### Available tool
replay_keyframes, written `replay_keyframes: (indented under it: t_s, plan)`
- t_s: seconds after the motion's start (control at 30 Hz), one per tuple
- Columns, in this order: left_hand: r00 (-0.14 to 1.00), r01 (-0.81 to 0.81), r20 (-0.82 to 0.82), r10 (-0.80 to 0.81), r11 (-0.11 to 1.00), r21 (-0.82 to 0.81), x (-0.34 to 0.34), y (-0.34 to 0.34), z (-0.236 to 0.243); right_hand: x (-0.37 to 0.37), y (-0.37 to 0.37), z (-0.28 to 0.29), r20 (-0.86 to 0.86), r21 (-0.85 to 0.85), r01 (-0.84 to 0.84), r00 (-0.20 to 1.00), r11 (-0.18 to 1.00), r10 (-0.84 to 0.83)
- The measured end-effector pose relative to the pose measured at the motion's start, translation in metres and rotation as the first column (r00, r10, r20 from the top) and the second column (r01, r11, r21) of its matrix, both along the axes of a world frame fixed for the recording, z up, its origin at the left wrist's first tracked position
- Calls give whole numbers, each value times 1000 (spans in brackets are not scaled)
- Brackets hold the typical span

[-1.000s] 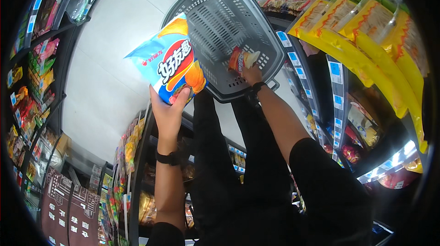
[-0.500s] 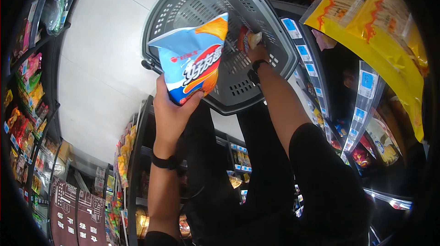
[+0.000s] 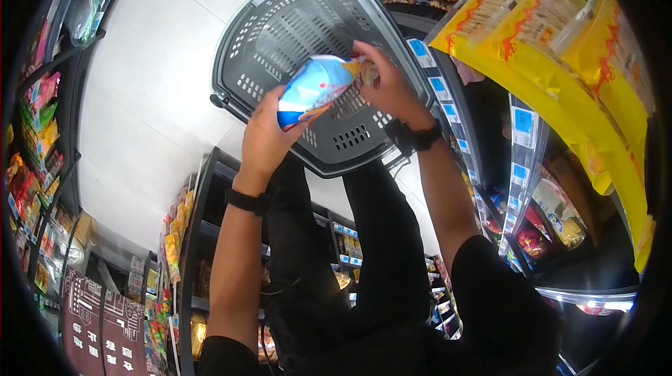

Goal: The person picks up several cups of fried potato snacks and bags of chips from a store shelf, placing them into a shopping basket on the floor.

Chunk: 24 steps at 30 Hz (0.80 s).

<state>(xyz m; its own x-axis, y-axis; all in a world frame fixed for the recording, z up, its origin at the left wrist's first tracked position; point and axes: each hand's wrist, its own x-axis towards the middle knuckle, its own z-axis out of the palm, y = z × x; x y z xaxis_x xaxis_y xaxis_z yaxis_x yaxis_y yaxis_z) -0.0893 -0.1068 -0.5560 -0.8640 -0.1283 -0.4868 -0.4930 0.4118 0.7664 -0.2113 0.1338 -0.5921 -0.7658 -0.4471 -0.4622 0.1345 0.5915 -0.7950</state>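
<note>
One blue snack bag (image 3: 318, 85), its print blurred, is over the grey basket (image 3: 339, 8), pinched by our left hand (image 3: 266, 134); we cannot tell what our curled right hand (image 3: 393, 92) grips beside it. Blue-and-white price labels (image 3: 422, 53) line the right-hand shelves.

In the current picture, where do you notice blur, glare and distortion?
In the head view, the printing on the blue snack bag is blurred; also in the head view, the lower-right shelf edge glares white; same view, the yellow packages curve near the dark rim.
</note>
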Motion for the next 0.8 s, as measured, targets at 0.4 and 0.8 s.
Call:
replay_keyframes:
  t_s: [0.4,0.8]
  plan:
    - [994,16,-101,-31,989,-144,4,-26,-18,-56,-67,-45,-199,172,-514,818,840,541]
    - [994,-78,88,73,995,57,33,-55,-14,-88,-99,-200,-262,681,-422,622,598,738]
